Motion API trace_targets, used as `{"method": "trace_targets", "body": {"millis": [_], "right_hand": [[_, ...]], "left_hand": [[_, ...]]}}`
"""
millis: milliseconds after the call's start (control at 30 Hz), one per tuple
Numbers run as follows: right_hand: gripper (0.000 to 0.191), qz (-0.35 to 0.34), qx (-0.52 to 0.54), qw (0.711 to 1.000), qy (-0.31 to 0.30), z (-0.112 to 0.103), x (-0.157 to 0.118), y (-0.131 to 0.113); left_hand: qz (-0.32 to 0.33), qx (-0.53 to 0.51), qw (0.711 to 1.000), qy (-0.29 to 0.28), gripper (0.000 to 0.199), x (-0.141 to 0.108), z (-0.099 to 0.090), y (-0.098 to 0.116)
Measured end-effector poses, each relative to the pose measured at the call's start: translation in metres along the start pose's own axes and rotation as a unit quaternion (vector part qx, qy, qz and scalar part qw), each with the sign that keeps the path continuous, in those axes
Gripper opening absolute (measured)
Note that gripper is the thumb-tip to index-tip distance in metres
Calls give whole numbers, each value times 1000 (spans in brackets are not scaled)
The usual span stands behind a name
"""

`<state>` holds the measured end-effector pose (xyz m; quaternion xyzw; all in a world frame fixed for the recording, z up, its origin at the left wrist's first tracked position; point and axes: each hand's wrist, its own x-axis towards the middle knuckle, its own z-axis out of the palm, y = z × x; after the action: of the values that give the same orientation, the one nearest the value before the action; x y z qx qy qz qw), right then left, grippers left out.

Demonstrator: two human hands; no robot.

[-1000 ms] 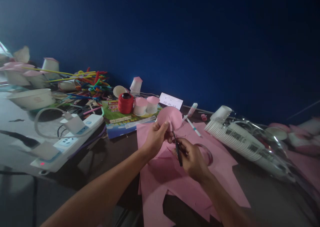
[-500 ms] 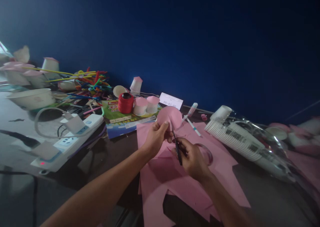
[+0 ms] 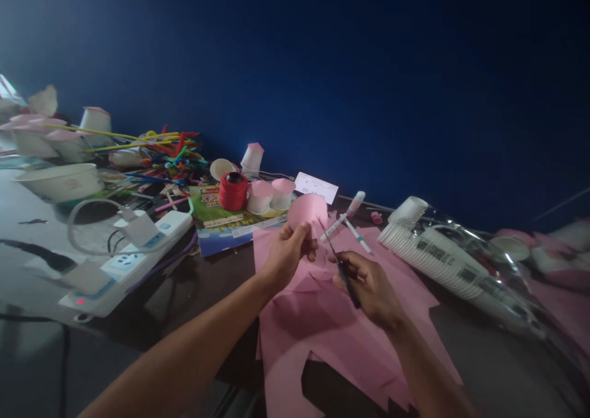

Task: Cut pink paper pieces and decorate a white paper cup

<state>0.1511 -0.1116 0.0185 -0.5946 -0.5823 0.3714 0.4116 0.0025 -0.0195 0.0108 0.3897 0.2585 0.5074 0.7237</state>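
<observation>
Between thumb and fingers, my left hand (image 3: pixel 290 252) pinches a round piece of pink paper (image 3: pixel 308 212), held upright above the table. My right hand (image 3: pixel 364 283) is closed on dark-handled scissors (image 3: pixel 343 272). Their blades point up and left, just to the right of the paper disc and apart from it as far as I can see. Under both hands lie large pink paper sheets (image 3: pixel 332 332) with cut-out edges. A roll of tape that lay by my right hand is now hidden behind it.
Behind my hands stand a red thread spool (image 3: pixel 233 192) and pink-topped paper cups (image 3: pixel 259 198). A glue stick (image 3: pixel 356 203) and a marker (image 3: pixel 358 238) lie to the right, near bagged paper cups (image 3: pixel 431 249). A power strip (image 3: pixel 126 261) and pipe cleaners (image 3: pixel 177 147) occupy the left.
The scissors were at the disc's lower edge, cutting into it. Now they have moved right and down, away from it, with my right hand. The disc has turned slightly in my left hand.
</observation>
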Motion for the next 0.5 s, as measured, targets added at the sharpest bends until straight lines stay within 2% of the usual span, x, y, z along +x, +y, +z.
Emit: {"method": "trace_targets", "body": {"millis": [133,267,367,433,500], "right_hand": [[34,7,31,999,13,-24,5,-1],[42,5,14,992,123,-41,14,8],[37,-4,-56,980,191,-44,21,21],[35,-6,-61,980,188,-41,23,25],[37,-8,-8,987,158,-34,23,24]], "left_hand": [[4,-4,1000,7,34,-1,1,2],[-5,3,1000,7,33,-3,3,3],[-10,8,1000,-13,33,-4,4,2],[-13,9,1000,-23,33,-5,4,1],[-20,12,999,-26,34,-5,4,0]]}}
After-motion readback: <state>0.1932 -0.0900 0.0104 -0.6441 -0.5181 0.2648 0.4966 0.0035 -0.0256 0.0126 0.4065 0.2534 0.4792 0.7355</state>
